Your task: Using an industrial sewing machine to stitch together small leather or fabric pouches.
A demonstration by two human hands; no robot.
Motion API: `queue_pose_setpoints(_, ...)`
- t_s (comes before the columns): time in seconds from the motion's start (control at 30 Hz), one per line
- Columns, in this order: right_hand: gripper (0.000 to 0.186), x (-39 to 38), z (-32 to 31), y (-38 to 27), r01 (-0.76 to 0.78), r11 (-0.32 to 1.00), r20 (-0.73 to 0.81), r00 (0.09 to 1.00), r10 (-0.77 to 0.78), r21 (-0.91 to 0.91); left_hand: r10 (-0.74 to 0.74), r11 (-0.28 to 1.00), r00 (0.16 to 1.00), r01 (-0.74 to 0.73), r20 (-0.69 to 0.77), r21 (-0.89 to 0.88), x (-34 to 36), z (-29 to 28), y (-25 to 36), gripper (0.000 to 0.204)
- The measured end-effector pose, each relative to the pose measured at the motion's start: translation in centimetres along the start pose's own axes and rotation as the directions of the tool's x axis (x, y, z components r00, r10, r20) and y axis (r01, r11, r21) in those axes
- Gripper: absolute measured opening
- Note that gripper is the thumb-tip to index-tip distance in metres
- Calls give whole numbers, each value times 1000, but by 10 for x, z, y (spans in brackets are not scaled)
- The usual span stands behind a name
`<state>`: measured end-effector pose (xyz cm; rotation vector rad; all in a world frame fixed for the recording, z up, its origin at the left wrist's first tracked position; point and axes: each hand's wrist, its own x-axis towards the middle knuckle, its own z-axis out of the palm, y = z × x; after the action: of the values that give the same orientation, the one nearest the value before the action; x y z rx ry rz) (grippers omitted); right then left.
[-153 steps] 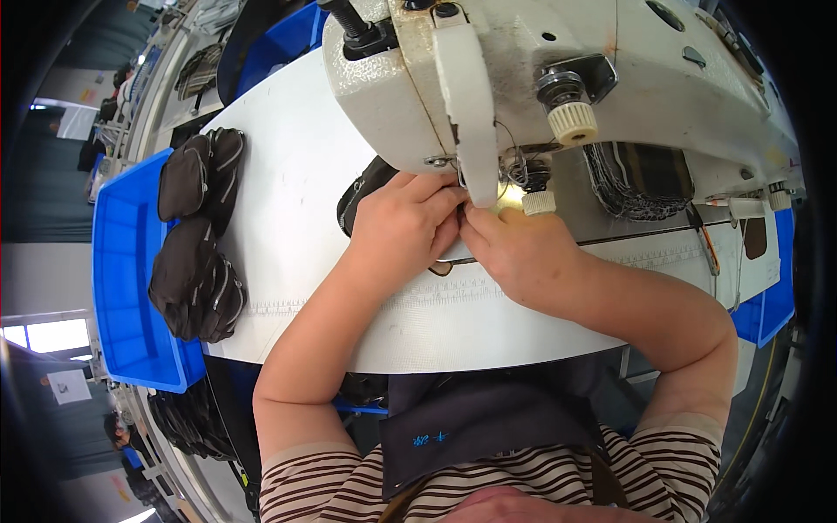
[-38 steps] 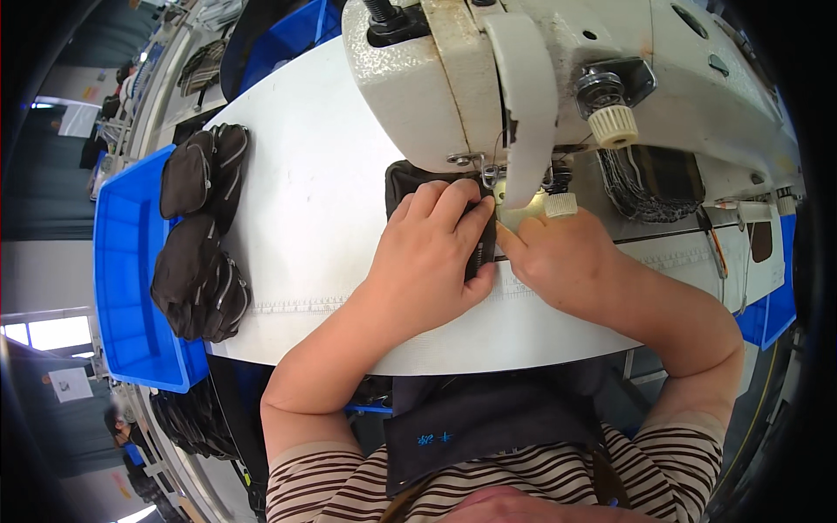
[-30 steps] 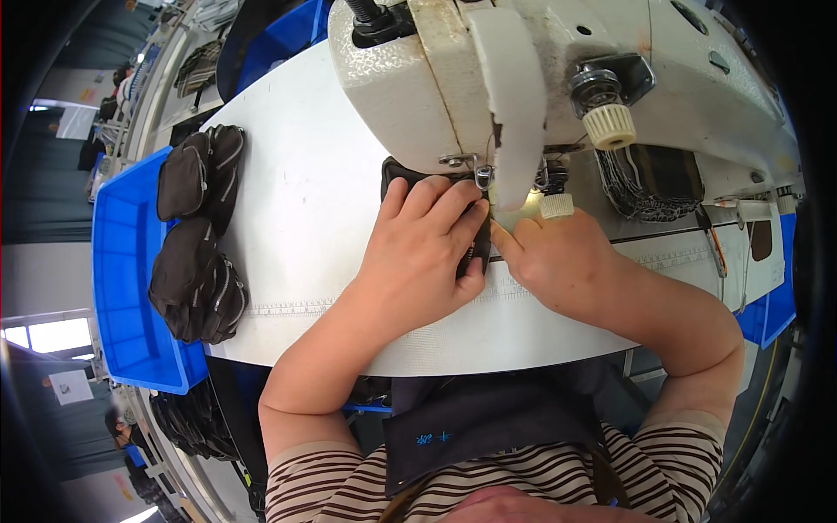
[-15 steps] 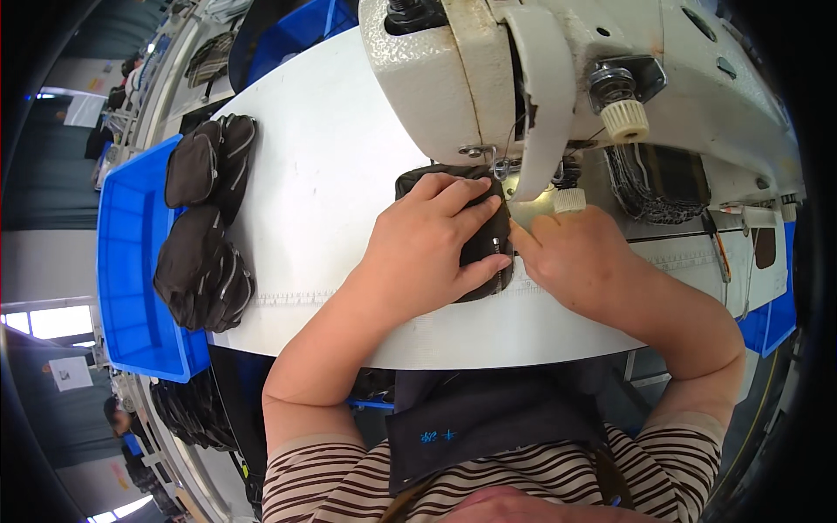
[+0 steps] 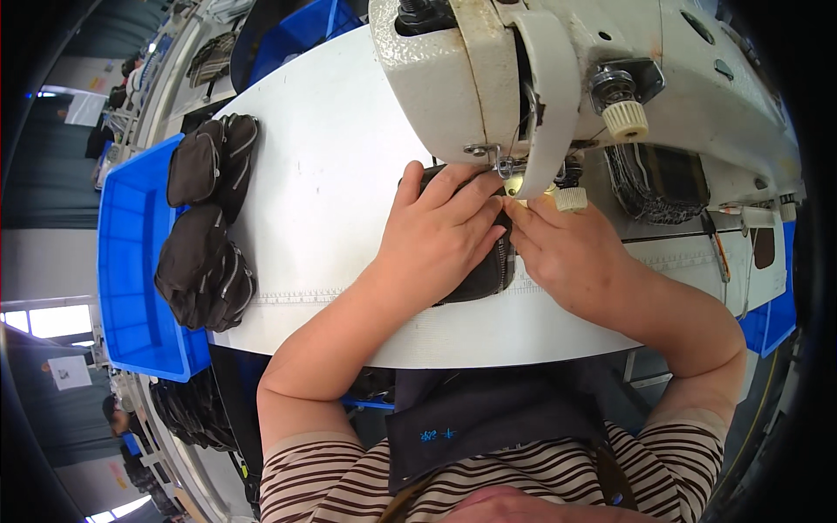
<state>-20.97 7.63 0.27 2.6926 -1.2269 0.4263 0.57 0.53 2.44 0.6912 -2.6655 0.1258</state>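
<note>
My left hand lies over a dark zipped pouch under the sewing machine's presser foot, fingers spread across its top and thumb near the zipper. Just right of it, my right hand has thumb and index finger pinched at the pouch's right edge, close below the needle area. The white machine head overhangs both hands, hiding part of the stitching point, which is lit by a small lamp. Both forearms come in over the front of the white table.
At the left sit dark pouches beside a blue bin. Stacked fabric pieces and an orange-handled tool lie right of the needle. Another blue bin is at right. In the left background a person is partly visible.
Over the last second the pouch has shifted slightly right in view. My left thumb has moved up along the zipper, and my right fingertips have moved up toward the presser foot.
</note>
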Motion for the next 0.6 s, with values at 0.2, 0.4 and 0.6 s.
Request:
queue_pose_setpoints(0.2,32,2,-7,0,37,999,113,993,-33,-35,-143,988,989,146,45,-55,-2,2,6,36)
queue_pose_setpoints(0.4,34,2,-6,1,31,999,98,995,-28,-23,-217,971,975,220,42,-94,-1,5,7,34)
queue_pose_setpoints(0.6,32,2,-1,2,-5,1000,106,994,6,-7,-223,966,974,226,32,-126,-1,7,0,35)
